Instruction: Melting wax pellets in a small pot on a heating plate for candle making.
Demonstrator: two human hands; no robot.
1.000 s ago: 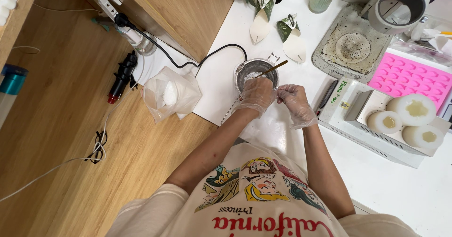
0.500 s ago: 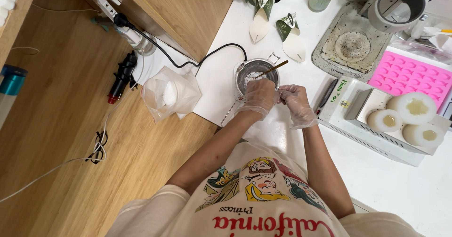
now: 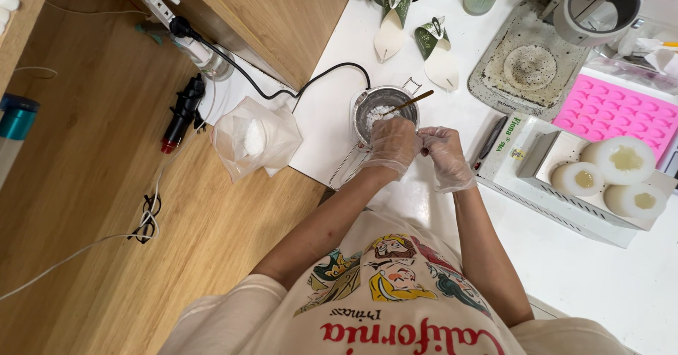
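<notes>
On the white table point(image 3: 339, 125) stands a round metal pot point(image 3: 383, 109) holding white flakes and a thin wooden stick point(image 3: 409, 102). Just beside its near rim, the gloved left hand point(image 3: 390, 143) and gloved right hand point(image 3: 443, 156) meet, fingers curled narrow; what they pinch is hidden.

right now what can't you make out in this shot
Head view only:
- Near rim of the metal pot: hidden behind the left hand.
- What the gloved fingers pinch: too small, the right hand covers it.
- Round grey device: cut off by the top edge.
- Bag contents: white, blurred by plastic.
</notes>
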